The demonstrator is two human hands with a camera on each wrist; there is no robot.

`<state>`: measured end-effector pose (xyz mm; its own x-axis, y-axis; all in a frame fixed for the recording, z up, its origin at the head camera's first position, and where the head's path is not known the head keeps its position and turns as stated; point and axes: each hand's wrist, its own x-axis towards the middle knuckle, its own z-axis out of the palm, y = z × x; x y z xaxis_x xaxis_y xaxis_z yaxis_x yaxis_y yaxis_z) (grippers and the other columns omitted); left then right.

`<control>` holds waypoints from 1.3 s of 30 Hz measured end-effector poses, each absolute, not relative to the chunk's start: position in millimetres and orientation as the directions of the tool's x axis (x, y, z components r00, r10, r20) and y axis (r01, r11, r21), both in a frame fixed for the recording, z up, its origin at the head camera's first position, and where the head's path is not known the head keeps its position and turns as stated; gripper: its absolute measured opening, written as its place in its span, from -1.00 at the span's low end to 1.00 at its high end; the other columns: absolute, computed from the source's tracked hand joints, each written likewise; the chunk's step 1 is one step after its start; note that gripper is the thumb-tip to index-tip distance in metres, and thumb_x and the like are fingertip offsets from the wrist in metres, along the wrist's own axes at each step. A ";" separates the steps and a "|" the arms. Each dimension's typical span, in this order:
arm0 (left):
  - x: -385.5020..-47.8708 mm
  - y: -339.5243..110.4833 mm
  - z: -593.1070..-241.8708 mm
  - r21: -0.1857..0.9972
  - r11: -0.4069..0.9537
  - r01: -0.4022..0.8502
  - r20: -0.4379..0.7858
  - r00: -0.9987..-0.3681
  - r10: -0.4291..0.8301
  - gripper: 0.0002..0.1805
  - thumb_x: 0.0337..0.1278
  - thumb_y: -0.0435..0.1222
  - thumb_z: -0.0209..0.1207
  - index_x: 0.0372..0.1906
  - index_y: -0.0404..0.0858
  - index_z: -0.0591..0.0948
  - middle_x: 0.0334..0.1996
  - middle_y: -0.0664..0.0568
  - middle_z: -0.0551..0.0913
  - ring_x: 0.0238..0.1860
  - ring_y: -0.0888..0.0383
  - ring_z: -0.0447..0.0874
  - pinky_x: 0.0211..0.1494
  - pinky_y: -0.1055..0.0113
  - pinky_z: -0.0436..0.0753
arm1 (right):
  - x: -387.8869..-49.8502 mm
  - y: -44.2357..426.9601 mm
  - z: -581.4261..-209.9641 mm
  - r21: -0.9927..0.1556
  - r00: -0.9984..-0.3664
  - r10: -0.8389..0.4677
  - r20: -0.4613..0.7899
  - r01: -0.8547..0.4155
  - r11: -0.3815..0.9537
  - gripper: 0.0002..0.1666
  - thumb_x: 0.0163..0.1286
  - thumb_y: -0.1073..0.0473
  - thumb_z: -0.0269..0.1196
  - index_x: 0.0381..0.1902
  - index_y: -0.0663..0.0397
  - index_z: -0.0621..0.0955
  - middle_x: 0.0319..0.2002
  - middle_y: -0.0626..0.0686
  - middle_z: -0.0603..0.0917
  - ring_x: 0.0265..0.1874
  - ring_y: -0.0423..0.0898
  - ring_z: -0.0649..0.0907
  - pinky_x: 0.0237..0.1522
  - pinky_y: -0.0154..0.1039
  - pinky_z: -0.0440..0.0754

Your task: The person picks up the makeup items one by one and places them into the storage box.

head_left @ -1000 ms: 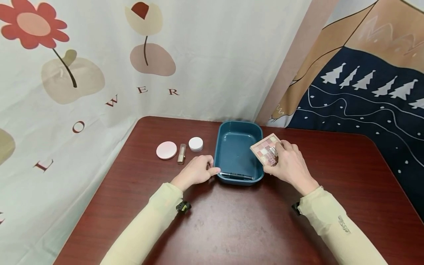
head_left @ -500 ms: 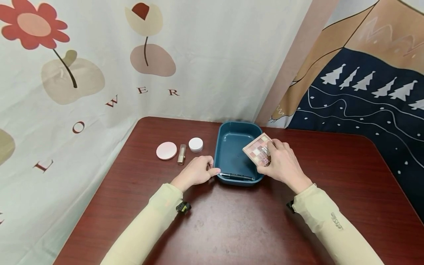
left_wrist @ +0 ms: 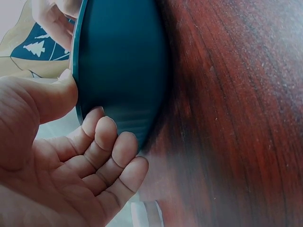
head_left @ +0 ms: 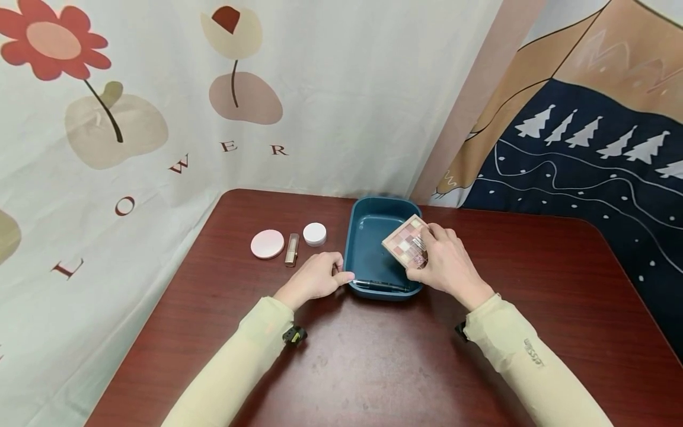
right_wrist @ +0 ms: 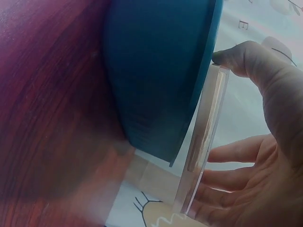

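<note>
Disc (head_left: 267, 244), tube (head_left: 291, 249) and jar (head_left: 315, 234): on the table (head_left: 341, 367), left of the tray, well apart from the palette. Left hand (head_left: 315, 277): thumb at the rim, fingers curled against the outer wall, grasping the tray (head_left: 370, 249); a slack hold could let the tray skid if knocked. Pen (head_left: 380, 286): lying in the tray along the near wall; the palette, if let go too near, might land on it and sit askew. Palette (head_left: 405, 242): above the tray's right part, tilted; a corner could catch the right rim, or a loose pinch drop it hard. Squarish, slim, pink-beige border, chequered face in pinks, creams and browns, clear edge; small lettering, illegible. Right hand (head_left: 445, 261): grasping the palette between thumb and fingers at its right side.
</note>
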<state>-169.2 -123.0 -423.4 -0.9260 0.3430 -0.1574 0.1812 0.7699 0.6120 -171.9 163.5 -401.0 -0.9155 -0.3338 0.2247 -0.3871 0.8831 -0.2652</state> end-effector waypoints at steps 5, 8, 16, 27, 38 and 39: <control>-168.8 -123.1 -422.7 0.617 0.766 0.180 -0.157 -0.926 0.344 -0.65 0.34 -0.10 0.34 -0.46 -0.15 0.49 -0.58 0.08 0.51 -0.50 0.15 0.45 -0.36 0.30 0.39 | -173.7 159.9 -401.1 -0.268 -0.913 -0.347 0.217 -0.397 0.878 -0.09 0.02 -0.03 0.44 0.25 0.43 0.51 0.20 0.37 0.52 0.04 0.31 0.52 0.11 0.22 0.52; -168.3 -123.7 -423.0 0.619 0.765 0.179 -0.159 -0.925 0.345 -0.66 0.34 -0.10 0.34 -0.46 -0.15 0.49 -0.58 0.08 0.51 -0.50 0.15 0.45 -0.36 0.29 0.39 | -174.1 157.8 -401.4 -0.274 -0.912 -0.353 0.211 -0.402 0.874 -0.08 0.03 -0.03 0.44 0.27 0.43 0.50 0.21 0.37 0.52 0.06 0.31 0.51 0.14 0.22 0.51; -167.8 -124.5 -423.9 0.629 0.758 0.175 -0.157 -0.926 0.344 -0.66 0.34 -0.10 0.34 -0.46 -0.15 0.49 -0.58 0.08 0.51 -0.51 0.15 0.45 -0.37 0.30 0.40 | -175.7 153.1 -403.8 -0.260 -0.893 -0.383 0.236 -0.438 0.861 -0.11 0.02 -0.03 0.44 0.24 0.41 0.52 0.19 0.37 0.54 0.04 0.31 0.53 0.11 0.23 0.52; -167.5 -124.7 -425.2 0.626 0.758 0.182 -0.148 -0.927 0.345 -0.65 0.32 -0.12 0.35 -0.47 -0.15 0.49 -0.60 0.09 0.50 -0.52 0.16 0.44 -0.38 0.31 0.39 | -177.2 146.7 -403.8 -0.251 -0.875 -0.423 0.236 -0.476 0.843 -0.10 -0.01 -0.02 0.46 0.23 0.40 0.52 0.18 0.37 0.55 0.06 0.31 0.54 0.12 0.23 0.54; -168.1 -123.8 -423.1 0.622 0.762 0.178 -0.151 -0.928 0.340 -0.66 0.33 -0.10 0.35 -0.46 -0.15 0.49 -0.60 0.10 0.51 -0.52 0.17 0.45 -0.39 0.31 0.39 | -178.7 140.4 -402.9 -0.258 -0.871 -0.446 0.209 -0.488 0.833 -0.10 -0.04 -0.01 0.50 0.22 0.35 0.52 0.26 0.36 0.52 0.12 0.28 0.52 0.18 0.23 0.52; -168.2 -123.8 -423.0 0.622 0.762 0.178 -0.152 -0.928 0.341 -0.65 0.33 -0.10 0.35 -0.46 -0.15 0.49 -0.60 0.09 0.50 -0.52 0.17 0.45 -0.39 0.31 0.39 | -178.9 139.9 -402.8 -0.255 -0.869 -0.448 0.209 -0.491 0.833 -0.10 -0.04 0.00 0.50 0.22 0.35 0.52 0.26 0.36 0.52 0.12 0.28 0.52 0.18 0.23 0.52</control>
<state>-168.2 -123.8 -423.0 -0.9277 0.3410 -0.1517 0.1785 0.7624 0.6220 -178.9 139.9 -402.8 -0.8692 -0.4480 0.2094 -0.4908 0.8332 -0.2548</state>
